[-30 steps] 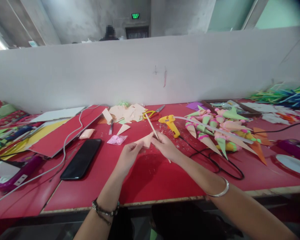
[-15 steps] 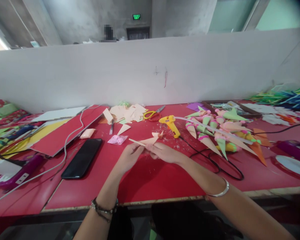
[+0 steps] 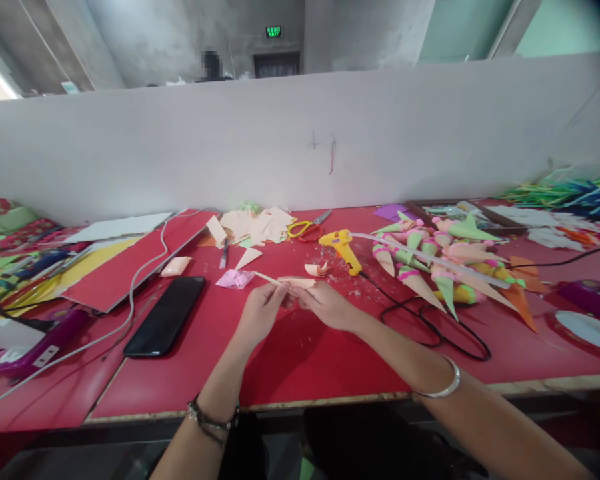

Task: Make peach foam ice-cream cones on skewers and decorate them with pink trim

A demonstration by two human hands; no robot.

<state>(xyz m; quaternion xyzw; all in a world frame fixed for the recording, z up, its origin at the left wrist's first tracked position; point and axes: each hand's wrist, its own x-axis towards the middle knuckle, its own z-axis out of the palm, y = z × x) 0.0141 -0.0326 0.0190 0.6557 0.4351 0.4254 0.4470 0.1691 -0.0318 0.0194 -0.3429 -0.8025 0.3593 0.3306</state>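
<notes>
Over the red tabletop, my left hand (image 3: 261,310) is closed on a thin pale stick (image 3: 266,277), whose far end points up and to the left. My right hand (image 3: 329,307) pinches a peach-coloured sheet (image 3: 300,283) lying along the stick; whether it is paper or foam I cannot tell. The fingertips of both hands meet and hide part of the sheet. Just beyond them rest small curled peach pieces (image 3: 316,269). A yellow glue gun (image 3: 344,250) lies to the right of these, and a pink packet (image 3: 235,279) to the left of the stick.
Left of my hands lie a black phone (image 3: 166,317) and a white cable (image 3: 133,293). Peach cut-outs (image 3: 260,227) and yellow-handled scissors (image 3: 307,228) are at the back. Finished cone-shaped pieces (image 3: 440,267) are heaped at right, near a looping black cord (image 3: 433,333).
The peach sheet has gone from a wide triangle sticking out past my fingers to a narrow strip along the stick. My fingers have shifted slightly, uncovering the curled peach pieces behind.
</notes>
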